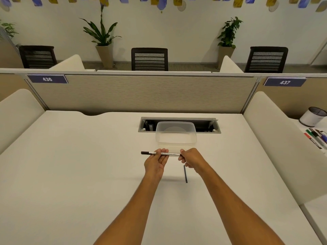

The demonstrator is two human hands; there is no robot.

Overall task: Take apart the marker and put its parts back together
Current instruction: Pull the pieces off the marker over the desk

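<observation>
1. While gripping the marker (160, 153) level above the table (70, 156), just in front of the clear plastic container (176, 137), keeping the barrel horizontal and steady.
2. Cradling the barrel's middle on the left hand (155, 162), fingers (163, 152) curled up under it and pinching it lightly; worth tightening here so the body is not turning during the pull.
3. Closing the right hand (190, 158) round the right end, fingers pressed together on it; hiding what lies under them, so impossible to tell whether an end piece is on or off.
4. Leaving the dark left end (145, 153) sticking out free, well clear of both palms.
5. Lying loose on the table just below the right hand, a thin dark rod (185, 174), probably an inner part already out; best kept within reach and away from the wrist, since likely to roll.
6. Pulling or pushing straight along the barrel's axis, not bending, judged the safest way of working this joint.
7. Showing small print along the white barrel, too fine for reading; reading clearly on the partition, blue plates 436 (47, 79) and 437 (284, 82).
</observation>
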